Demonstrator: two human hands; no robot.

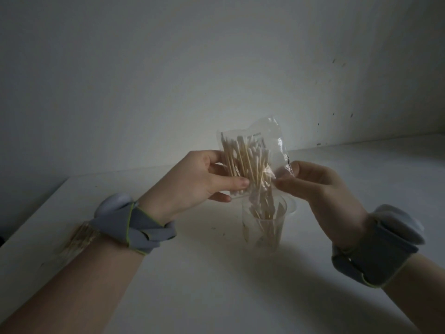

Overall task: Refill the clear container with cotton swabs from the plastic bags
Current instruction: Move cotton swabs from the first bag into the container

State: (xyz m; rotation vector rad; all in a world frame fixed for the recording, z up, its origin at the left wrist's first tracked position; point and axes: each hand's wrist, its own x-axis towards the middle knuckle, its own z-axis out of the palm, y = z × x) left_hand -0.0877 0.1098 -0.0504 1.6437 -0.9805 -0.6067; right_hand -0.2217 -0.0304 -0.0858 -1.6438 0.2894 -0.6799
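Room: we face a dim white wall (192, 68), speckled dark at right.
Surface: our flat white tabletop (216, 285) meets it; the left edge falls away, with open room in front and to the right.
Hands: left hand (192, 179) grips the crinkled clear plastic bag (272, 141) of wooden-stemmed cotton swabs (243, 160); right hand (325, 189) pinches its right side.
Container: the clear round plastic container (262, 227) stands just below the bag, with swabs inside.
Left edge: a pale loose bundle of sticks (77, 237) lies there.
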